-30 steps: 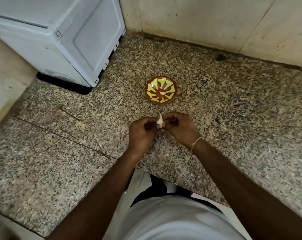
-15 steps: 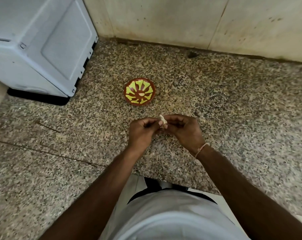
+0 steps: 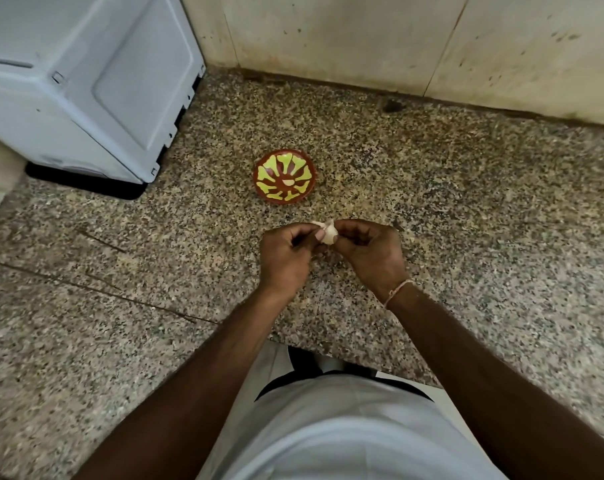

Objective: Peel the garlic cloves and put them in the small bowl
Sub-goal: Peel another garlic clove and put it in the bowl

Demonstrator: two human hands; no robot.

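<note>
A pale garlic clove with loose papery skin is pinched between my left hand and my right hand, both held just above the speckled granite counter. Fingers of both hands curl round the clove, and a flap of skin sticks out to the left at its top. Beyond the hands stands the small bowl, brown with a yellow-green flower pattern; one pale peeled clove lies at its centre.
A white appliance fills the back left corner of the counter. A tiled wall runs along the back. The counter's front edge lies close to my body. A thin crack crosses the counter at left.
The view has shifted, so the bowl and hands sit differently in frame. Both hands keep pinching the clove; the skin flap now sticks out more to the left.
</note>
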